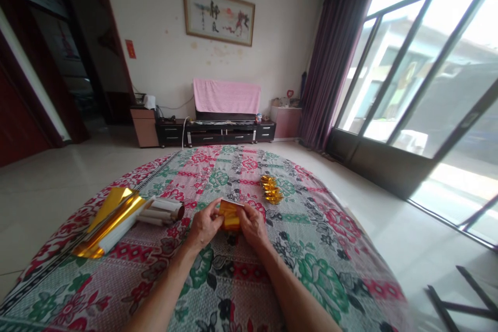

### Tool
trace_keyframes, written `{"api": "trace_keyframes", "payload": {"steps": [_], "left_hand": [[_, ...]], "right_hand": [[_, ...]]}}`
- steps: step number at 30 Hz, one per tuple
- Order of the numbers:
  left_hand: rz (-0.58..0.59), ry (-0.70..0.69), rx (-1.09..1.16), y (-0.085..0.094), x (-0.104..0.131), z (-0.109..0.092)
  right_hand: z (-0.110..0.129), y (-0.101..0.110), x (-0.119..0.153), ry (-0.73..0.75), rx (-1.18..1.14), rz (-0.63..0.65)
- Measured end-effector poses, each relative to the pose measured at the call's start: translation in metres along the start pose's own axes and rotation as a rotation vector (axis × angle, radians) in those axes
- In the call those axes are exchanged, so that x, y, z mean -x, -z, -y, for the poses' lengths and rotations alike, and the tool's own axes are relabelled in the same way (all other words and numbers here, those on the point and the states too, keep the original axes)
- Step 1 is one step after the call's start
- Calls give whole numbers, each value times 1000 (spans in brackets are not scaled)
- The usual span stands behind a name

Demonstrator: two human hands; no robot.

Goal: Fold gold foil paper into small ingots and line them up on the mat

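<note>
Between my two hands is a small sheet of gold foil paper (231, 218), held above the middle of the round table. My left hand (205, 224) pinches its left edge between thumb and fingers. On the opposite edge, my right hand (252, 224) grips the same sheet, thumb near the top corner. The paper's upper edge shows a thin pale strip. Farther off to the right lie several folded gold foil pieces (271, 190), bunched in a row. To the left of my hands rest gold foil sheets (112, 218), partly rolled, beside pale rolls (160, 211).
A floral cloth (322, 285) covers the round table. Beyond it stands a low black cabinet (221, 137) with a pink cloth (227, 96) over something on top. Glass doors (404, 72) are at the right, and a dark metal frame (462, 306) stands on the floor.
</note>
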State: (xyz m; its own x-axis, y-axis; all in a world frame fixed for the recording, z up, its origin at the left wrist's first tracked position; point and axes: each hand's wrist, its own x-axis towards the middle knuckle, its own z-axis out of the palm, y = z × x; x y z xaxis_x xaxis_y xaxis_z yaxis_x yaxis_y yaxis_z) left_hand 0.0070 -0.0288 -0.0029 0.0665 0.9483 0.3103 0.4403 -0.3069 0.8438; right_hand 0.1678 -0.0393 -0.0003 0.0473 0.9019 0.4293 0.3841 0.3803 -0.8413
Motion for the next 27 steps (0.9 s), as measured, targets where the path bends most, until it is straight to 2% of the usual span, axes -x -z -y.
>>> {"api": "trace_keyframes", "payload": {"steps": [5, 9, 12, 15, 20, 27], "left_hand": [[-68, 65, -118, 3, 0, -6], [-66, 72, -118, 3, 2, -11], [-53, 32, -47, 2, 1, -7], [-8, 24, 151, 1, -1, -1], [108, -9, 299, -2, -1, 3], [158, -89, 239, 1, 2, 1]], "right_hand": [[9, 2, 3, -42, -117, 103], [10, -2, 5, -101, -282, 148], [10, -4, 5, -123, -416, 149], [11, -3, 4, -63, -493, 134], [10, -1, 6, -1, -526, 172], [3, -2, 5, 51, -387, 164]]}}
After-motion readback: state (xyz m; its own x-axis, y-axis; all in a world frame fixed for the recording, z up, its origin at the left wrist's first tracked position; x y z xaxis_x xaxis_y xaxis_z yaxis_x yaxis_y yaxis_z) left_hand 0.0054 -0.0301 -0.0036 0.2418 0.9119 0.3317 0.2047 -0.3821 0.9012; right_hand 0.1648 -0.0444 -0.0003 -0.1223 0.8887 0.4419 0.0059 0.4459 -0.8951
